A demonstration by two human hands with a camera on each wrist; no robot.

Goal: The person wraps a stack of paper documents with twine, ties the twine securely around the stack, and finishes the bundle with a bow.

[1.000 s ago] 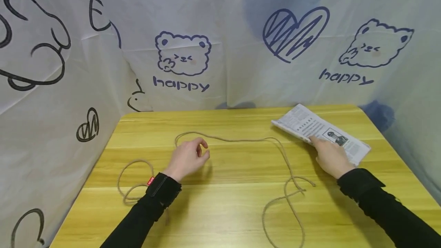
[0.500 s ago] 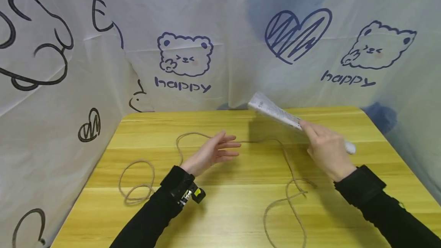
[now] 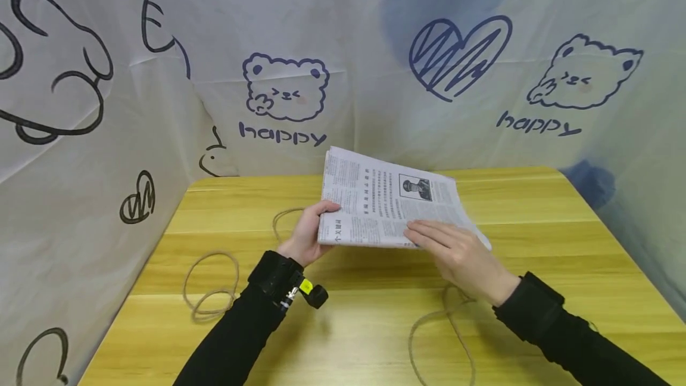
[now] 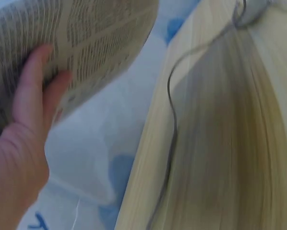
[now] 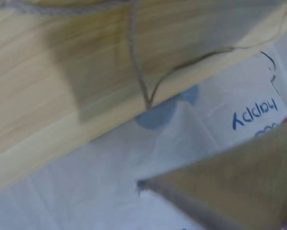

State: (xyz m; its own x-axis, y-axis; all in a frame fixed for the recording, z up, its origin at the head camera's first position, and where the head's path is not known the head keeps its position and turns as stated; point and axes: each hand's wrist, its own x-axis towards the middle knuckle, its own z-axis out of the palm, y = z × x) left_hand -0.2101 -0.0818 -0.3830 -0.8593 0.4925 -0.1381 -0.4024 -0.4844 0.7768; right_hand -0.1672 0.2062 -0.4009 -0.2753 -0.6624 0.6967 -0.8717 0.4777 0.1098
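A folded newspaper [image 3: 370, 195] with a framed portrait is raised above the table, tilted, between both hands. My left hand [image 3: 305, 234] holds its left side, the thumb on top and the other fingers behind it. In the left wrist view, two fingers of that hand [image 4: 23, 129] lie against the printed underside of the newspaper [image 4: 100, 48]. My right hand [image 3: 463, 258] grips the near edge, its fingers stretched over the print and its thumb hidden. Only a dim corner of the newspaper [image 5: 234, 182] fills the lower right wrist view.
A thin brown rope [image 3: 411, 338] runs across the yellow wooden table [image 3: 364, 326], partly hidden by the newspaper. On the left it lies in loops [image 3: 184, 285]. White cloth walls [image 3: 370, 94] with blue and black drawings surround the table's back and sides.
The newspaper has been lifted from the right of the table and brought left to the middle. My left hand has moved in and taken its left side; the right hand followed leftward.
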